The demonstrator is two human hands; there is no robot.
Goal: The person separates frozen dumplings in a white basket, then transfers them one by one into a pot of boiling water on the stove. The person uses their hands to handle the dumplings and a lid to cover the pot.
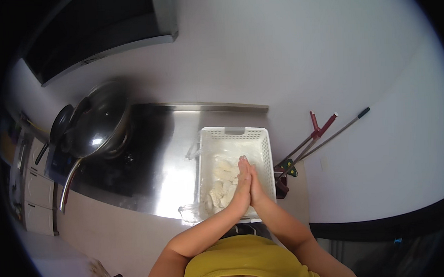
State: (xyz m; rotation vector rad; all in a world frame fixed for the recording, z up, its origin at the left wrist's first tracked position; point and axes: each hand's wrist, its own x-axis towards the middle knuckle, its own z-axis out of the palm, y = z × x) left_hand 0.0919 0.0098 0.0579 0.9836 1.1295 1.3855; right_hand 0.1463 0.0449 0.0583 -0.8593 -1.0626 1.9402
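Note:
My left hand and my right hand are pressed palm to palm, fingers pointing away from me. Both are over a white plastic basket with perforated sides. Clear plastic film lines the basket and hangs over its left side. Inside lie several pale, flour-coated pieces, mostly along the left half; what they are made of cannot be told. White powder is spread on the liner, and some whitish residue shows on my fingertips. No object is visible between the palms.
The basket stands at the right end of a stainless steel counter. A large wok and a dark pan are at the left. Long-handled cleaning tools lean by the wall on the right. A range hood hangs at upper left.

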